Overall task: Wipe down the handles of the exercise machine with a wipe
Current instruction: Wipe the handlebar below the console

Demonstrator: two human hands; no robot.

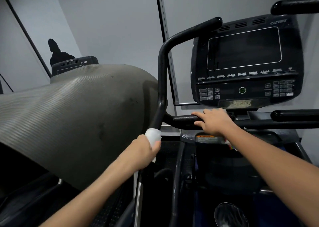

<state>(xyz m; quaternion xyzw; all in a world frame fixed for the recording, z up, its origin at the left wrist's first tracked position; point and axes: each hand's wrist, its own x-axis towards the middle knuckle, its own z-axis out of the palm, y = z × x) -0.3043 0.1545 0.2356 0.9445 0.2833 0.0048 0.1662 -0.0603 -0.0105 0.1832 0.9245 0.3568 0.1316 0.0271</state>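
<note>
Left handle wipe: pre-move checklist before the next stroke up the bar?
1. White wipe wrapped around the long curved handle: ok.
2. Left hand grips the wipe and bar: ok.
3. Right hand braces on the short horizontal grip, holding no wipe: ok.
4. Path up the bar to its upper end free of obstruction: ok, though the grey ribbed mat lies close on the left.
5. Wipe still damp or clean: cannot tell.
6. Right-side handles already wiped: cannot tell.
</note>
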